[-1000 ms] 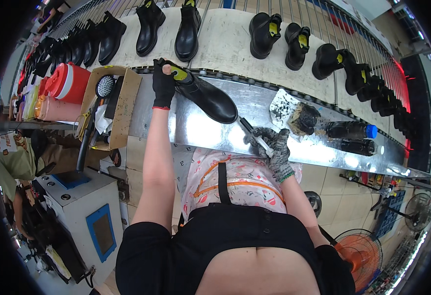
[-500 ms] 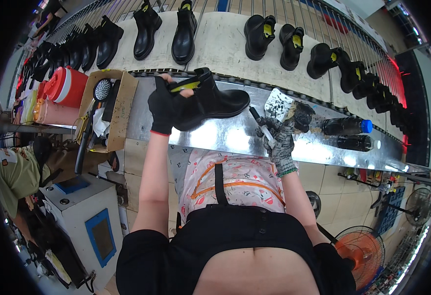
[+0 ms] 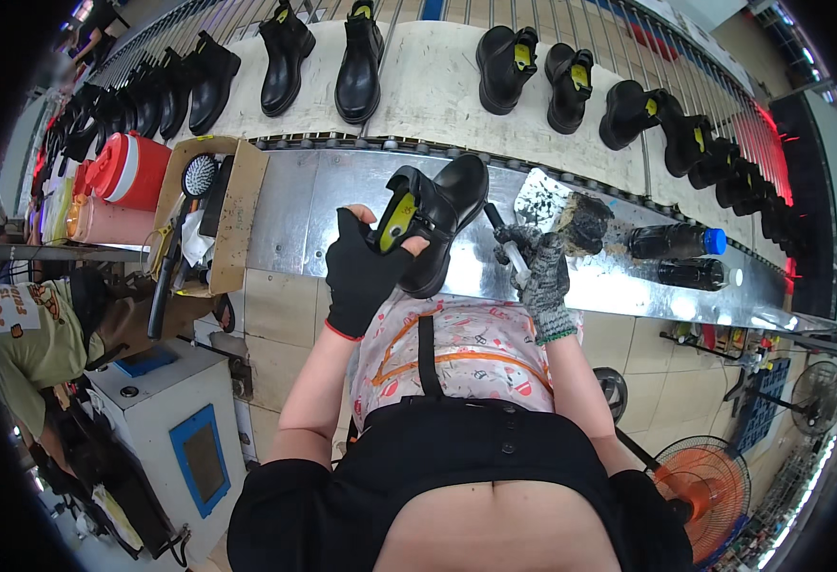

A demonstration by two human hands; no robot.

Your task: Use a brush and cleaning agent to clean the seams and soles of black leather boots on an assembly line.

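The black ankle boot [image 3: 437, 221] is held above the near edge of the steel workbench [image 3: 294, 214], tilted with its opening toward the person and its yellow insole label visible; it sits directly against the left hand [image 3: 366, 272] and just left of the right hand [image 3: 540, 272]. The workbench runs across the view in front of a pale conveyor belt [image 3: 437, 91] carrying a row of black boots [image 3: 359, 62] spaced along it. On the bench to the right lie a stained rag [image 3: 566, 205] and two dark bottles [image 3: 676, 243]; to the left stands a cardboard tray [image 3: 237, 214] of tools beside a red jug [image 3: 132, 172]. The floor below is tiled, with an orange fan [image 3: 714, 486] at lower right and a white machine cabinet [image 3: 175, 429] at lower left. The left hand, in a black fingerless glove, is closed around the boot's collar, thumb inside the opening. The right hand, in a grey knit glove, is clenched around a white-handled brush [image 3: 506, 243] whose tip meets the boot's side.
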